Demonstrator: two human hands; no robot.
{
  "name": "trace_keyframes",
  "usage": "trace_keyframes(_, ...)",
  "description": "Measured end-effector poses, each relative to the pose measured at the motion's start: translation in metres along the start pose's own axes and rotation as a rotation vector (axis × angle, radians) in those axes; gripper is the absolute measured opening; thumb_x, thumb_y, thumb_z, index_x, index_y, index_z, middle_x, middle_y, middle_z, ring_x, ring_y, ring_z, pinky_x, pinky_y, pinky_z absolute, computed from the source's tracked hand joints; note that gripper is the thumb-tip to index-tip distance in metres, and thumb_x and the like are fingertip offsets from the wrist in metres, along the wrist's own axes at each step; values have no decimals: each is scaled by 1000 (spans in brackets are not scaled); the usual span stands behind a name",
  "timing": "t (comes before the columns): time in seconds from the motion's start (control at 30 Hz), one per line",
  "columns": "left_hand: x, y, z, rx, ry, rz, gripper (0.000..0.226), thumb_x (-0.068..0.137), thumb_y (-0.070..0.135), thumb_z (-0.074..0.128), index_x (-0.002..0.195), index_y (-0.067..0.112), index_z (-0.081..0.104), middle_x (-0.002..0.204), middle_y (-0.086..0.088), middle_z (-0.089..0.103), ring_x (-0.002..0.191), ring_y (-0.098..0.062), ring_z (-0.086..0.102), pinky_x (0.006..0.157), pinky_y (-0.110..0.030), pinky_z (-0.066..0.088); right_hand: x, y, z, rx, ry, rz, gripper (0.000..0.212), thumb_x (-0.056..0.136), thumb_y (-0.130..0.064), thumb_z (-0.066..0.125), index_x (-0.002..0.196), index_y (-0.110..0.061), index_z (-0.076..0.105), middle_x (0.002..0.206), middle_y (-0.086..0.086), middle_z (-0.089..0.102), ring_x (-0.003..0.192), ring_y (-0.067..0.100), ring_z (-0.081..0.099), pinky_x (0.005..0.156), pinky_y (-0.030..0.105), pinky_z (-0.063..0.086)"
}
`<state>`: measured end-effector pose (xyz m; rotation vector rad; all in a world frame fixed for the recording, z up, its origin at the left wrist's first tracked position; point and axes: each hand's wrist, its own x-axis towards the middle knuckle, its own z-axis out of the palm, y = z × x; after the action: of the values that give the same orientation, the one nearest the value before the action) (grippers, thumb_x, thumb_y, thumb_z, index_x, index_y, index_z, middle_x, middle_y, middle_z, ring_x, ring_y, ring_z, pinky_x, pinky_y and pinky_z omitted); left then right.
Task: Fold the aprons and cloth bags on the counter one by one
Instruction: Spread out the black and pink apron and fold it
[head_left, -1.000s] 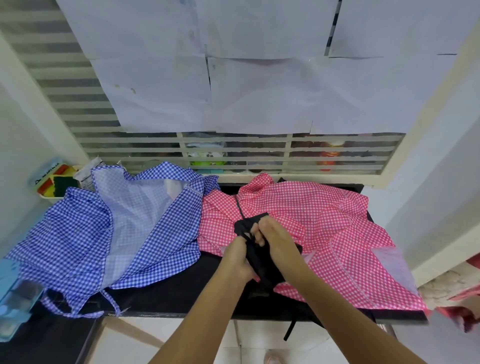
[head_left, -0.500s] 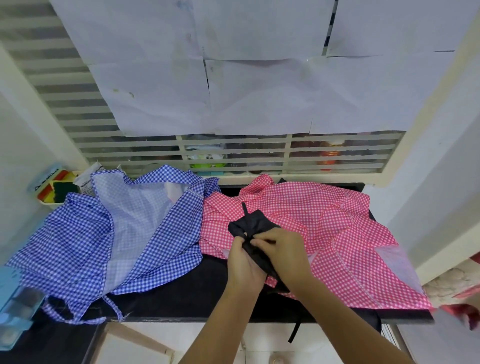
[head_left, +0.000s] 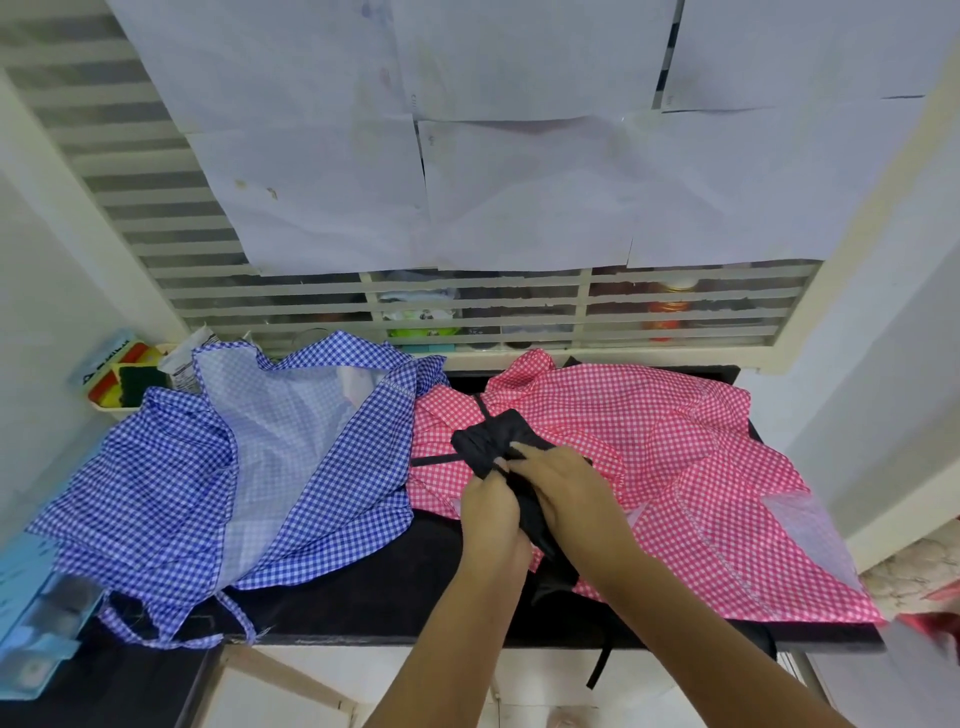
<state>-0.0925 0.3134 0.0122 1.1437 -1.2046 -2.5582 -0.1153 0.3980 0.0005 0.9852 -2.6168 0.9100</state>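
In the head view, the black cloth bundle (head_left: 488, 447) that was held up off the fabric a second ago has been lowered onto the pink checked apron (head_left: 675, 467) on the dark table (head_left: 395, 597), and a thin black strap now trails out to its left. Both hands are close together and clamped on it, the left hand (head_left: 491, 514) gripping its near end and the right hand (head_left: 563, 483) pressing its fingers over the top. This looks like one small piece nearly folded, while the pink apron and the blue checked apron (head_left: 208, 478) beside it lie spread and unfolded.
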Motion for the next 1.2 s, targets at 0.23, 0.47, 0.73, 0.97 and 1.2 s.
trace_keyframes(0.23,6,13,-6,-50,56,-136,21,99,12,46,89,-3,57,77,-15,58,69,-26,57,59,-35,47,-16,-2,-7,100,-42,-106,33,92,-28,44,104,-11,69,98,-6,65,94,2,47,87,9,31)
trace_keyframes(0.47,-2,7,-3,-51,-48,-58,23,98,8,45,105,-3,64,101,-20,68,91,-30,66,77,-38,54,-1,-5,-2,211,126,132,12,83,-22,65,78,-22,55,72,-8,59,70,8,54,62,20,43)
trace_keyframes(0.73,-3,3,-2,-160,-61,-50,25,102,16,39,111,10,61,101,-13,68,94,-29,64,77,-39,52,11,3,16,48,114,128,40,85,2,47,122,-3,63,126,12,59,110,14,51,96,11,35)
trace_keyframes(0.97,-1,18,-5,-115,-65,-60,28,101,22,44,117,4,60,95,-11,68,86,-25,65,67,-35,53,22,2,17,-256,-36,-100,48,68,-20,36,90,-7,76,94,7,74,86,22,72,83,27,49)
trace_keyframes(1.2,-1,33,-11,-11,-242,48,10,93,13,58,98,14,67,90,-5,75,84,-18,72,77,-33,55,24,-8,5,293,-74,5,49,94,-1,33,142,-6,39,147,5,38,139,18,30,115,38,23)
